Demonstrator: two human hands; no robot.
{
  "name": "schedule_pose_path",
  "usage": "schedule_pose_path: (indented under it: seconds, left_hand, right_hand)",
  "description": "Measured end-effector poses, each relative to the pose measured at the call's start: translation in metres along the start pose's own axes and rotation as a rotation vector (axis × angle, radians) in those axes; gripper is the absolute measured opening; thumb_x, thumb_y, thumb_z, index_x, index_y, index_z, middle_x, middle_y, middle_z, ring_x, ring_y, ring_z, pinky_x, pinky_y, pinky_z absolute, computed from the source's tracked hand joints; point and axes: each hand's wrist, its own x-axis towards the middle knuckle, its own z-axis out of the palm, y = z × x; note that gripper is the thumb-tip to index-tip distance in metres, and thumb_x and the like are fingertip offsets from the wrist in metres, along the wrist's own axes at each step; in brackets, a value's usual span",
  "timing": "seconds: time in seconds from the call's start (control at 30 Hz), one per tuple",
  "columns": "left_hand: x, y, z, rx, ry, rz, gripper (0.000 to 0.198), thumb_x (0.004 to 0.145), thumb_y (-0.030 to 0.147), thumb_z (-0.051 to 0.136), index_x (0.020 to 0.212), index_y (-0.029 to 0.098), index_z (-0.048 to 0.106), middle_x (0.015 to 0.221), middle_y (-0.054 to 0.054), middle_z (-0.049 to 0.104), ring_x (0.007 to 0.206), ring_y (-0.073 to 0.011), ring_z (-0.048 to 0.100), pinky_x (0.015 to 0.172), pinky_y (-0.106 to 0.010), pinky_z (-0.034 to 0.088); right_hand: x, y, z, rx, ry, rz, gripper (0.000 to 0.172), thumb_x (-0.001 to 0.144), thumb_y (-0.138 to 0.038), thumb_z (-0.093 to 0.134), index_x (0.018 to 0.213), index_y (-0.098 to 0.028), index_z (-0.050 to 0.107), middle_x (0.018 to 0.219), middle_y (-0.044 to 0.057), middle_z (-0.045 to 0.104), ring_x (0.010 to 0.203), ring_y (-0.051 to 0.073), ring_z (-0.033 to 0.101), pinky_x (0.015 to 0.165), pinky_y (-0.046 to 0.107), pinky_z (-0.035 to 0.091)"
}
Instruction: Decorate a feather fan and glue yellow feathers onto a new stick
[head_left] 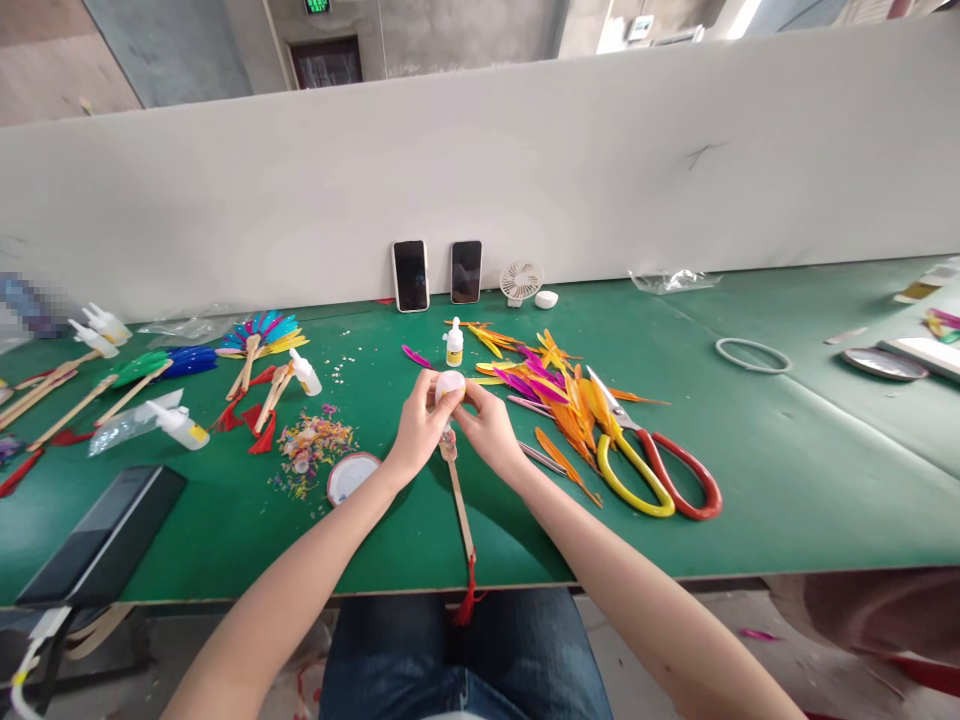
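Observation:
Between my left hand (pixel 415 425) and my right hand (pixel 489 425) is a small white object (pixel 450 384) with a rounded end facing up. The fingers of both hands are closed around it, and its lower part is mostly hidden. Just below the fingers lies the upper end of a wooden stick (pixel 460 505), whose red tassel (pixel 466 603) hangs over the table's front edge. A white dropper bottle with a yellow label (pixel 454 345) stands just beyond my hands. Orange, yellow and magenta feathers (pixel 574 405) spread to the right of them.
Large scissors with red and yellow handles (pixel 660 478) lie at right. Left are colored chips (pixel 315 445), a round lid (pixel 352 480), glue bottles (pixel 180 425), feather fans (pixel 262 335) and a black box (pixel 105 535). Two phones (pixel 411 276) and a small fan (pixel 521 282) stand against the partition (pixel 300 200).

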Motion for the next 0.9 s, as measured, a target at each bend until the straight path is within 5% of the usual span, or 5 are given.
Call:
schedule_pose_path:
  seconds: [0.9]
  left_hand:
    - [-0.0064, 0.0032, -0.0023, 0.052, -0.014, 0.006, 0.019, 0.075, 0.036, 0.052, 0.076, 0.020, 0.042, 0.071, 0.003, 0.050, 0.067, -0.0112, 0.051, 0.063, -0.022, 0.041]
  right_hand:
    - [-0.0048, -0.0060, -0.0018, -0.025, -0.019, 0.001, 0.013, 0.072, -0.026, 0.045, 0.075, -0.018, 0.054, 0.066, 0.001, 0.060, 0.065, 0.016, 0.056, 0.060, 0.025, 0.042]
